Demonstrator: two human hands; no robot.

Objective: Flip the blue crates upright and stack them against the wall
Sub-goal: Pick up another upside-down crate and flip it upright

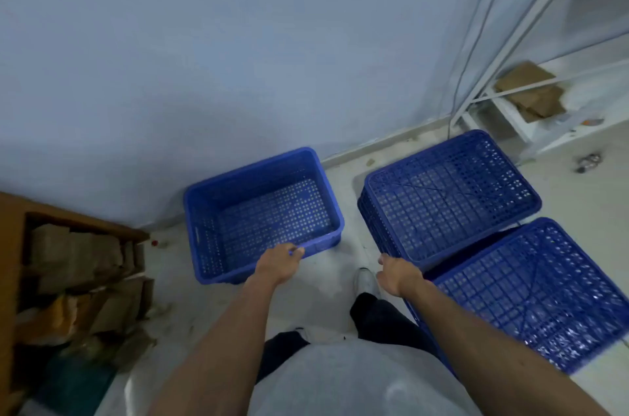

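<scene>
One blue perforated crate point(204, 211) stands upright on the floor, its far side against the pale wall point(204, 58). My left hand point(280, 264) is at the crate's near rim, with the fingers curled over the edge. To the right, an upside-down blue crate point(452, 197) lies near the wall. A second upside-down crate point(531, 300) sits nearer to me, partly behind my right forearm. My right hand point(396, 274) hangs relaxed with its fingertips at the near left corner of the first upside-down crate, holding nothing.
A brown cardboard box point(13, 262) stuffed with paper packages stands at the left. A white metal shelf frame point(510, 92) with cardboard pieces occupies the far right corner, with small litter point(587, 163) on the floor beside it. My shoe point(366, 281) stands between the crates.
</scene>
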